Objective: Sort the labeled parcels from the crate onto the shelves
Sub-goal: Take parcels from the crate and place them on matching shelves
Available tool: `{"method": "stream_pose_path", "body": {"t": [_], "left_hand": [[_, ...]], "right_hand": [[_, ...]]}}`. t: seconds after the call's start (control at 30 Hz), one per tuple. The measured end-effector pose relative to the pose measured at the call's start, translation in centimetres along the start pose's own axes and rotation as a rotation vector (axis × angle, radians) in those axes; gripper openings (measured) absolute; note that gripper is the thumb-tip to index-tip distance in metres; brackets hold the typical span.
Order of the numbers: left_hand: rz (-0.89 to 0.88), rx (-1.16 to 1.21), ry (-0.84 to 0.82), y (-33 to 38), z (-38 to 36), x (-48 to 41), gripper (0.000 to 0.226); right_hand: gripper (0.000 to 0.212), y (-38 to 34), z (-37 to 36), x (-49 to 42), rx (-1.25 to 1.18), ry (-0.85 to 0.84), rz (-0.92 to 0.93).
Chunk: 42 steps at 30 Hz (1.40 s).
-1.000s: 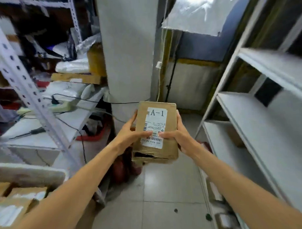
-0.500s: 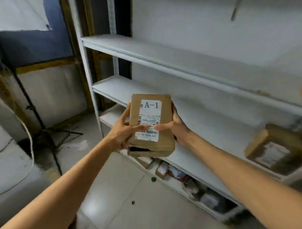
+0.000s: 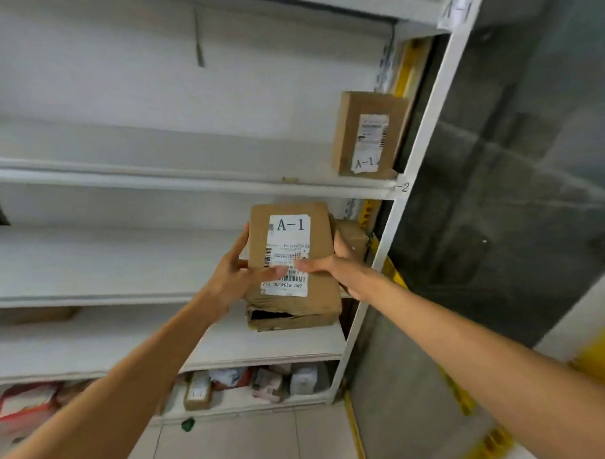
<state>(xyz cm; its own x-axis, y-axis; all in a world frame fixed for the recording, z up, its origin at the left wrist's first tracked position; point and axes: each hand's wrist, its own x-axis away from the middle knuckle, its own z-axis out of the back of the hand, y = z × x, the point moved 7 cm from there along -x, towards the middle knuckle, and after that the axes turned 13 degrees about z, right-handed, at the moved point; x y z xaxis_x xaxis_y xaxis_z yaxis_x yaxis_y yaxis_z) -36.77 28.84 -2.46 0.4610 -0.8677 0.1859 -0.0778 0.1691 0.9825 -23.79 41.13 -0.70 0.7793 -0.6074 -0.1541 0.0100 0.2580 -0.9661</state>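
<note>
You hold the flat brown cardboard parcel (image 3: 292, 264) in mid-air at the centre of the frame, in front of the white metal shelving (image 3: 189, 180) and resting on none of its boards. Your left hand (image 3: 234, 279) grips its left edge and your right hand (image 3: 340, 269) its right edge, each with the thumb laid across the front and the fingers wrapped behind. That two-sided clamp makes sense, since the lower end of the parcel is crushed and gaping and one hand alone might let it sag. The face is turned toward you with its white "A-1" label (image 3: 290, 253) upright, so you can read the code against the shelf marks. At the upper right of the frame a second brown cardboard box (image 3: 366, 134), also marked A-1, stands on end close by the white upright post (image 3: 425, 149), label outward. It probably shows where this code belongs, so your parcel likely goes up beside it. The small tag on the post (image 3: 403, 187) ends in "2"; the rest is cut off. Just behind your right hand another brown package (image 3: 353, 238) sits on the middle shelf, its label hidden.
</note>
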Motion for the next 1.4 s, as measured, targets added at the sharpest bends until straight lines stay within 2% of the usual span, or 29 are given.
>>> {"method": "stream_pose_path", "body": {"t": [0.13,0.33,0.53,0.87,0.97,1.07,1.13,1.2,1.27,1.4], "left_hand": [[-0.133,-0.033,-0.027,5.5,-1.4,-3.3,0.11],[-0.305,-0.054,0.032,14.3,0.2,-8.1,0.113],[-0.451,-0.267,0.187,21.2,2.6,-13.0,0.117],[-0.567,-0.363,0.416,20.0,2.9,-20.8,0.12],[-0.574,-0.373,0.427,19.7,2.7,-22.3,0.122],[-0.554,-0.349,0.411,19.4,2.8,-23.7,0.12],[-0.536,-0.342,0.39,19.1,2.7,-24.4,0.117],[-0.529,-0.344,0.378,19.0,2.5,-24.9,0.116],[-0.527,-0.35,0.373,19.1,2.2,-25.2,0.115],[-0.515,-0.36,0.373,19.5,1.7,-26.0,0.114]], "right_hand": [[0.125,-4.2,4.1,-3.2,0.137,0.055,0.101],[0.133,-10.6,6.5,-11.0,0.124,0.041,0.303],[0.133,-12.1,7.6,-19.4,0.075,0.052,0.39],[0.134,-8.6,8.9,-27.7,0.217,0.156,0.525],[0.143,-8.5,9.4,-28.3,0.264,0.221,0.554],[0.15,-10.3,9.2,-28.3,0.411,0.229,0.614],[0.138,-12.7,9.1,-27.9,0.629,0.24,0.752],[0.113,-15.4,8.4,-27.6,0.958,0.192,0.906],[0.091,-16.8,7.8,-27.9,1.194,0.094,0.95],[0.081,-17.2,8.6,-28.8,1.256,-0.009,0.916]]}}
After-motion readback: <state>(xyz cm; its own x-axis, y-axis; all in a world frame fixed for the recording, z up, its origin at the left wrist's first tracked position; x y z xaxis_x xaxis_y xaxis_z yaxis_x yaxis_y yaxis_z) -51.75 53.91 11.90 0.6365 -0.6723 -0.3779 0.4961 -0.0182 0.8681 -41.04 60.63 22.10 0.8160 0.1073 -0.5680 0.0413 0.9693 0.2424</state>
